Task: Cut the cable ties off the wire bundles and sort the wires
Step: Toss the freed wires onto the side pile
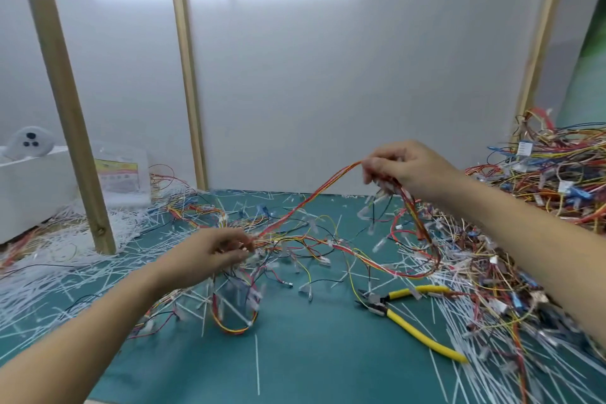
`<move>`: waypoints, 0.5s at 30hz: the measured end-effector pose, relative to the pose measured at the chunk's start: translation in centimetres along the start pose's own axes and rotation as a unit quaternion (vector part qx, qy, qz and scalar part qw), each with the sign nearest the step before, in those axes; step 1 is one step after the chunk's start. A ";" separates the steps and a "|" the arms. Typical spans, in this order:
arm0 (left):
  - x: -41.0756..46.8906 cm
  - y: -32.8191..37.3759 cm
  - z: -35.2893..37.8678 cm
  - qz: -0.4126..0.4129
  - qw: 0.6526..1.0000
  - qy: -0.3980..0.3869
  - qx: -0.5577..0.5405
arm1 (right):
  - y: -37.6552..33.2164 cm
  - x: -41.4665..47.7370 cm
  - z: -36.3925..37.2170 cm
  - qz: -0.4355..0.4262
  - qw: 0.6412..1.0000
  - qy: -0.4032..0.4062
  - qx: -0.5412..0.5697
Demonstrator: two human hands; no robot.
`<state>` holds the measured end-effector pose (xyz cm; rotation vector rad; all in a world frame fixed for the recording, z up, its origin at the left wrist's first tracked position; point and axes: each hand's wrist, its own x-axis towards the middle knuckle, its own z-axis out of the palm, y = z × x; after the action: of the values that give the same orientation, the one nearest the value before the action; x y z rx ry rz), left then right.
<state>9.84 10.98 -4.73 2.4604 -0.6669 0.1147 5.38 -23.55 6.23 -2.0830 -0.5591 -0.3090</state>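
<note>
Head view: sorting step in hand, not cutting.
- Right grip (403, 164) raised, right of centre, fingers pinched on red-orange wire strand (308, 200).
- Strand slopes down-left to left grip (219, 249); fingers curled round its lower end, in loose tangle at mid bench (311, 364).
- Cutters (410, 315) lie near right, touched by neither grip.
- Cut ties (49, 272) litter left; wire heap (557, 180) far right.
- My guess at next move: draw strand clear without dragging neighbours, lay it with like wires.
</note>
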 end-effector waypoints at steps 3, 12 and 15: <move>-0.2 -0.1 -1.8 -0.008 1.000 -0.002 0.010 | 0.5 -0.1 -0.8 0.005 1.000 0.010 -0.004; 2.4 4.6 -3.4 -0.056 0.957 0.006 -0.285 | 2.8 -0.9 2.9 0.143 0.962 -0.173 -0.159; 2.4 4.4 -3.6 -0.057 0.976 -0.012 -0.209 | 2.9 -0.8 5.8 0.145 0.969 -0.195 -0.039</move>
<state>9.98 8.87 1.07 2.0885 -0.4995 -0.0918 6.13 -20.26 0.62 -2.2787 -0.4657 0.2570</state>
